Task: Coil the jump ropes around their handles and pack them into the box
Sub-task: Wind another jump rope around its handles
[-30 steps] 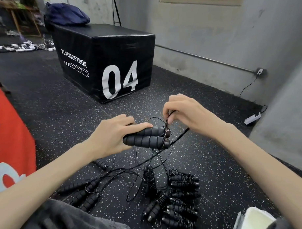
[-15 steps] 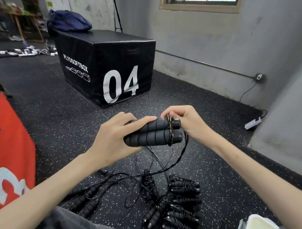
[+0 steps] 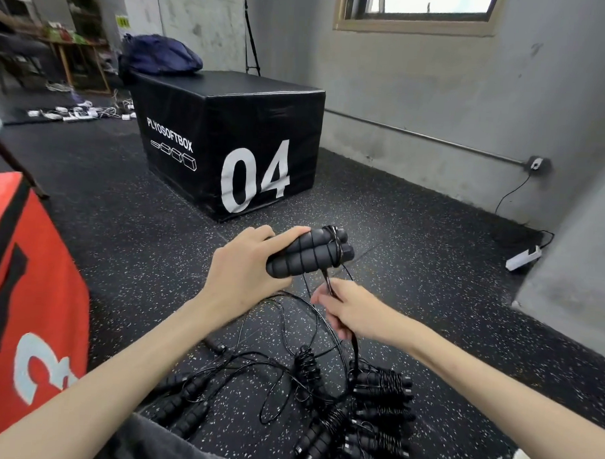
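Jump-rope coiling, head view: paired handles held above the floor.

The left hand (image 3: 245, 265) grips two black handles (image 3: 308, 255) side by side, a few turns of cord (image 3: 334, 251) wound near their far end. At 5 o'clock of the handles, the right hand (image 3: 351, 308) pinches the trailing cord. Coiled ropes (image 3: 379, 403) lie on the floor (image 3: 430, 268) at 6 o'clock; uncoiled handles (image 3: 185, 402) at 7 o'clock.

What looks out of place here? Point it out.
Nothing is damaged. The one untidy spot: loose rope sprawls in tangled loops across the floor, beside the coiled ropes. The left hand grips a handle pair and the right hand pinches its cord, with only a few turns wound.
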